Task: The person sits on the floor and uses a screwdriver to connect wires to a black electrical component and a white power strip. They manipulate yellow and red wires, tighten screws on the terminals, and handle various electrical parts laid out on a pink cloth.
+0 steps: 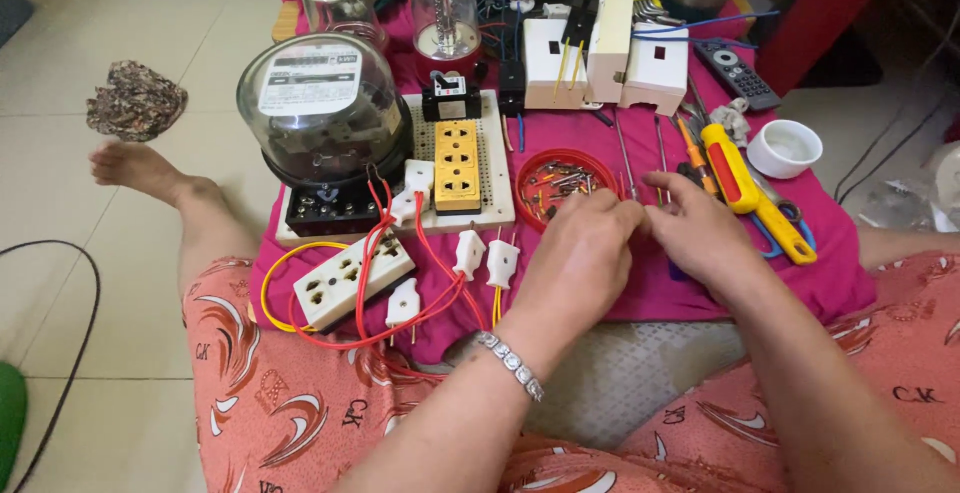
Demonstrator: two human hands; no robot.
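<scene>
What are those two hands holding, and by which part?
It cannot be told: the left hand and right hand meet fingertip to fingertip beside the red dish, hiding anything pinched between them.

Both hands (640, 238) meet beside red dish (567, 185).

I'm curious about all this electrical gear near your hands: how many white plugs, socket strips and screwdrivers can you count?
White plugs: 4
Socket strips: 2, a white one and a yellow one
Screwdrivers with yellow handles: 2, one with a red grip, one orange-tinted
Total: 8
</scene>
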